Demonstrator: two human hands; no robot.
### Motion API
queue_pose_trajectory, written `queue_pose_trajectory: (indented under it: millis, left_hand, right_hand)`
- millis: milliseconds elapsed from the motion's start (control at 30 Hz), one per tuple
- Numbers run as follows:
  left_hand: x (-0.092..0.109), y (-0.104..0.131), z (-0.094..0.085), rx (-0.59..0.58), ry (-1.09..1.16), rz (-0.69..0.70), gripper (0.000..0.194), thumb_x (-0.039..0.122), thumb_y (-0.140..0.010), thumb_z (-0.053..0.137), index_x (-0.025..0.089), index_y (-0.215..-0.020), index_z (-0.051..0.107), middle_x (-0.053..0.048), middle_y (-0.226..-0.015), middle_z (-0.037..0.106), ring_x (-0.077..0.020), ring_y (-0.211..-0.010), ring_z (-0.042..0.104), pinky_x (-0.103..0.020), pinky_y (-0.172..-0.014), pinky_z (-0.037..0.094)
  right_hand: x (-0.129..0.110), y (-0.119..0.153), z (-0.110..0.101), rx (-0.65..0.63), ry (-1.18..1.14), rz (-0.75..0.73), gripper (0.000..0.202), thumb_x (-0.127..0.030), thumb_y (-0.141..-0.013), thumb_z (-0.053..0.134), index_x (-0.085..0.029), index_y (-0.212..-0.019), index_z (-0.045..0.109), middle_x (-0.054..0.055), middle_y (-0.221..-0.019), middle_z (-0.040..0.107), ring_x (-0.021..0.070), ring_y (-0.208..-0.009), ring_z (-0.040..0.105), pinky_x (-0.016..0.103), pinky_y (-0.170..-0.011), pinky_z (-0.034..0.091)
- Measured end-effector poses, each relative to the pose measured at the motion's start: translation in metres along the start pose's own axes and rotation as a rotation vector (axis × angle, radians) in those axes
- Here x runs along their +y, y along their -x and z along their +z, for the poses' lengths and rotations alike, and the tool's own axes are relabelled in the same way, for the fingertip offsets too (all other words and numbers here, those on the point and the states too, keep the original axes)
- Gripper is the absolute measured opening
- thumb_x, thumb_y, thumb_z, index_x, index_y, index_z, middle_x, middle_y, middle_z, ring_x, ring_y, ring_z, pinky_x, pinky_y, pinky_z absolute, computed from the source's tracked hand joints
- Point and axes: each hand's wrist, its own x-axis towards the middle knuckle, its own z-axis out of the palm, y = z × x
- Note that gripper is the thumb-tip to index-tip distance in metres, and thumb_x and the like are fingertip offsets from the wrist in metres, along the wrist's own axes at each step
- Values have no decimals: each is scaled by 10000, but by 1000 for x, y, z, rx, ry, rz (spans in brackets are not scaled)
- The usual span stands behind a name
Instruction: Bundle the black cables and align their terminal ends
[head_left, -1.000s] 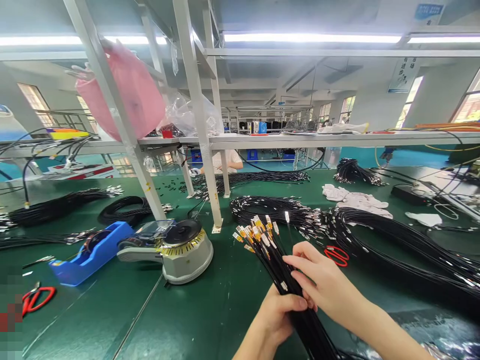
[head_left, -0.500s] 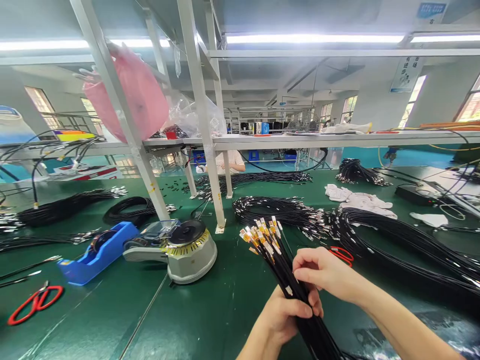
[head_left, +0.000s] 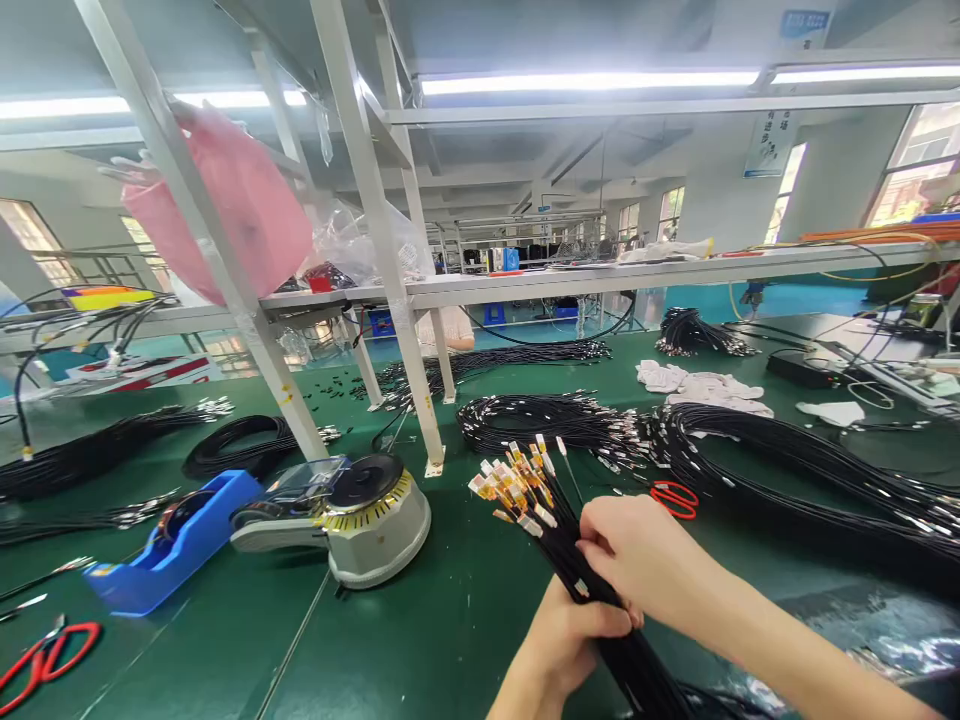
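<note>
A thick bundle of black cables (head_left: 559, 535) slants up from the bottom edge, its white-and-amber tipped ends fanned out at the top. My left hand (head_left: 566, 635) is wrapped round it lower down, thumb across the front. Against the bundle's right side, my right hand (head_left: 630, 555) is closed in a pinch, its fingertips partly hidden. A single cable with a white end (head_left: 562, 447) stands a little apart from the others and runs down to the pinching fingers.
Left of the bundle stand a round tape dispenser (head_left: 379, 530) and a blue tape holder (head_left: 176, 545). Red-handled scissors (head_left: 52, 660) lie at far left, another red handle (head_left: 675, 499) beyond my right hand. Coiled cables (head_left: 795, 490) lie right; white shelf posts (head_left: 390, 270) rise behind.
My right hand has come in closer over the bundle and its fingers are more hidden. The left hand keeps its hold. The whole view has shifted and tilted slightly.
</note>
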Motion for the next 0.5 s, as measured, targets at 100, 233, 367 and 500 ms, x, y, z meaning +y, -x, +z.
queue_pose_trajectory:
  millis: [100,233,367,500]
  left_hand:
    - [3,-2,2,-62,16,7,160,60,-471,654,88,-622,610,-39,-586,563,-132,-560,506,-270,-588,361]
    - [4,-4,11,-128,14,1,295,105,-486,716,120,-746,578,-20,-618,552,-158,-584,546,-282,-587,377]
    - [0,-5,18,21,-4,26,298,146,-524,726,126,-756,540,-15,-593,556,-151,-515,540,-283,-549,382]
    - [-3,-8,14,242,54,85,251,116,-554,685,130,-769,556,-10,-597,576,-146,-542,541,-275,-562,396]
  right_hand:
    - [-6,-2,-11,187,-175,37,189,-178,-756,487,-201,-569,503,-20,-513,551,131,-469,507,226,-449,355]
    - [-20,-20,-27,340,-329,9,186,-229,-800,480,-198,-617,496,-35,-526,532,112,-472,482,215,-457,369]
    - [-29,-35,-30,316,-185,-84,145,-203,-823,460,-197,-701,538,-22,-584,567,123,-500,502,234,-492,373]
    - [-17,-17,-12,415,-8,-181,194,-181,-855,382,-189,-865,575,47,-740,567,160,-593,527,269,-540,397]
